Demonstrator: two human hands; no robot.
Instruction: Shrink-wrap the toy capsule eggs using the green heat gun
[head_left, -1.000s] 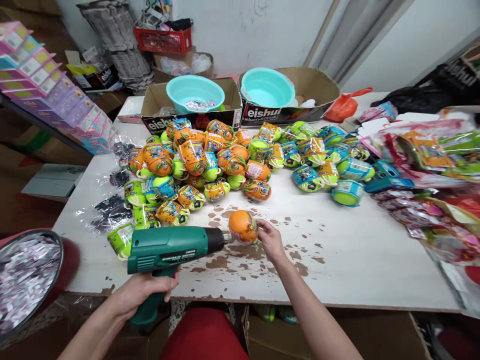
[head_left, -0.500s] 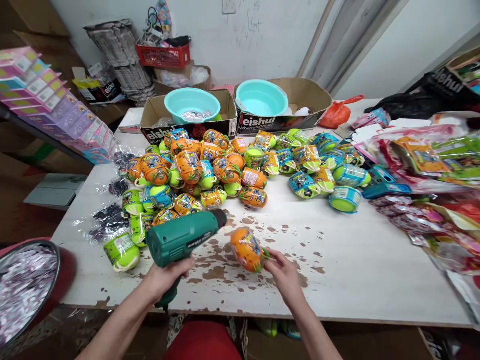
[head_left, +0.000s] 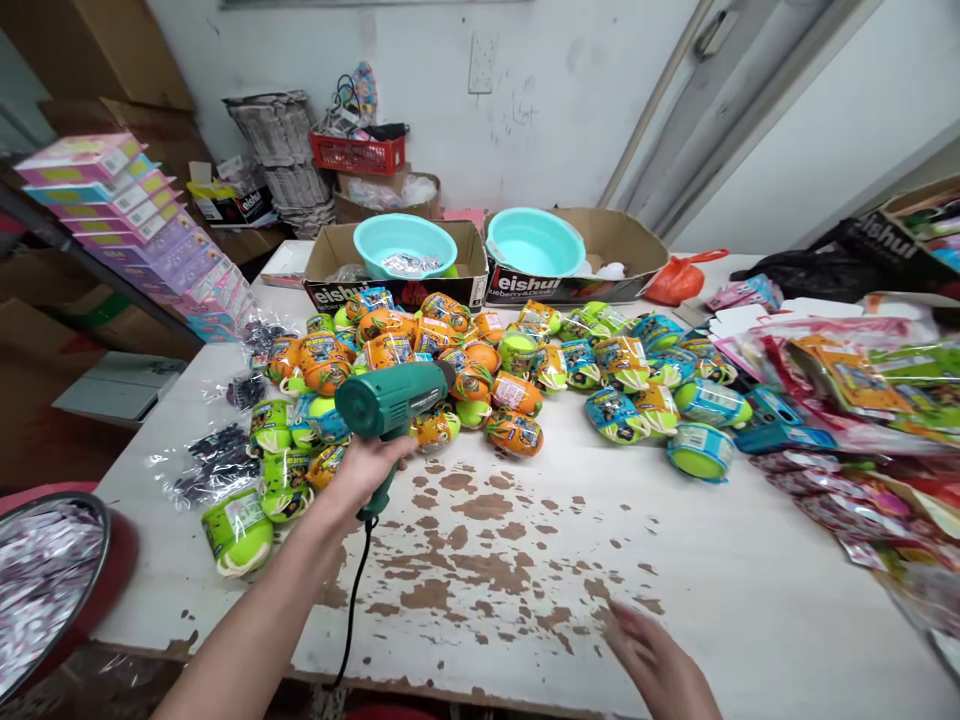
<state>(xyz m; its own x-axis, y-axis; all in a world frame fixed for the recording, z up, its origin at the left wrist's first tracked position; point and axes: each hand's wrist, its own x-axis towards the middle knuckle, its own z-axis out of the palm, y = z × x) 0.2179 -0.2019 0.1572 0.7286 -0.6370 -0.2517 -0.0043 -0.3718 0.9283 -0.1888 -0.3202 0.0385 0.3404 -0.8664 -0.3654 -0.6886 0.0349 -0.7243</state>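
Note:
My left hand (head_left: 373,470) is wrapped around the handle of a green heat gun (head_left: 394,400), raised above the table with its dark nozzle pointing right. A black cord (head_left: 356,600) hangs from the handle down past the front edge. Behind the nozzle lies a pile of orange, green and blue egg-shaped containers in printed shrink film, such as an orange one (head_left: 515,432) at the pile's front. My right hand (head_left: 656,665), blurred, is low over the table's front edge with its fingers stretched out and nothing visible in them.
Two cartons at the back hold turquoise basins (head_left: 405,245). Stacked pink and purple boxes (head_left: 142,220) stand at left, above a red tub (head_left: 112,560) of small sachets. Clear bags with dark contents (head_left: 217,465) lie on the left; packaged goods (head_left: 847,380) crowd the right.
The orange egg-shaped container has left my right hand; where it went is unclear. That hand has moved right and toward me. My left hand has lifted the heat gun farther over the pile.

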